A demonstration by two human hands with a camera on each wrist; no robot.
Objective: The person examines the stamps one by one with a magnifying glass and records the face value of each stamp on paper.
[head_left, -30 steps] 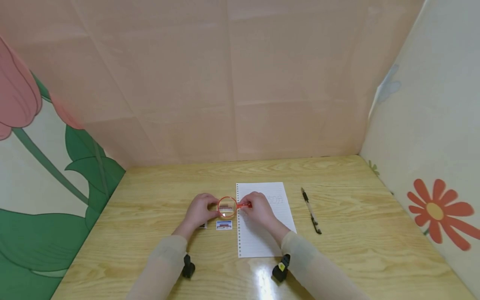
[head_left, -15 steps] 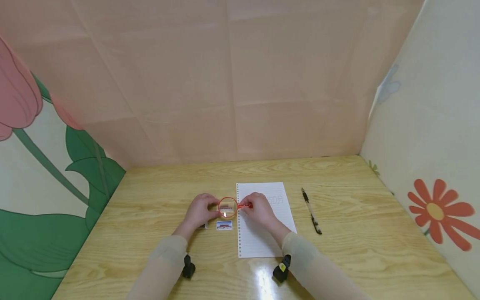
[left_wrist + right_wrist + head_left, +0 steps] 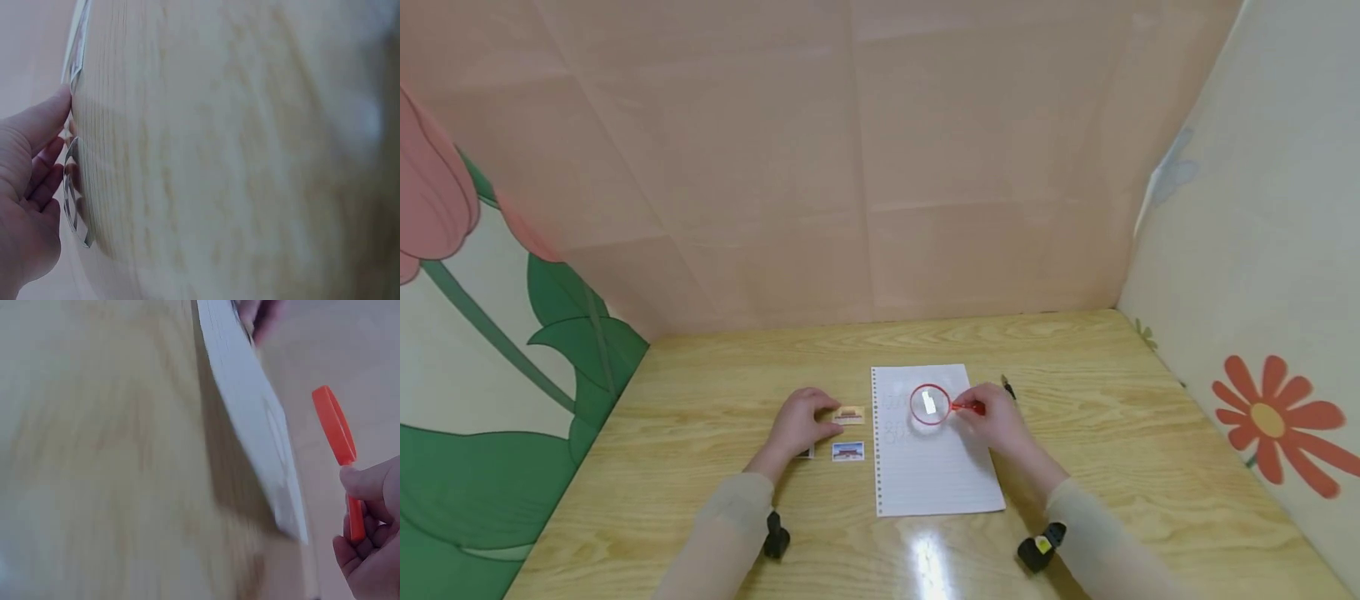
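My right hand [image 3: 997, 417] grips the handle of a red-rimmed magnifying glass [image 3: 929, 404], its lens over the upper part of a lined loose-leaf sheet [image 3: 932, 475]. Seen from the right wrist, the orange-red frame [image 3: 334, 425] tilts up from thumb and curled fingers. My left hand [image 3: 801, 421] rests on the table, thumb and index fingertip at the left edge of a yellowish postage stamp [image 3: 850, 415]. Just nearer lies a blue-and-red stamp [image 3: 847, 452]. Another stamp [image 3: 807, 452] is mostly hidden beneath the left hand. Faint handwriting, partly behind the lens, marks the sheet.
A pen [image 3: 1007, 386] lies right of the sheet, mostly covered by the right hand. The wooden table [image 3: 715, 375] is bounded by a pink backdrop [image 3: 760, 208] and flower-patterned panels at both sides. Black wrist devices [image 3: 777, 536] sit at both cuffs.
My right hand has carried the magnifying glass rightward, from above the yellowish stamp to over the sheet, and now covers most of the pen. The left hand stays in place.
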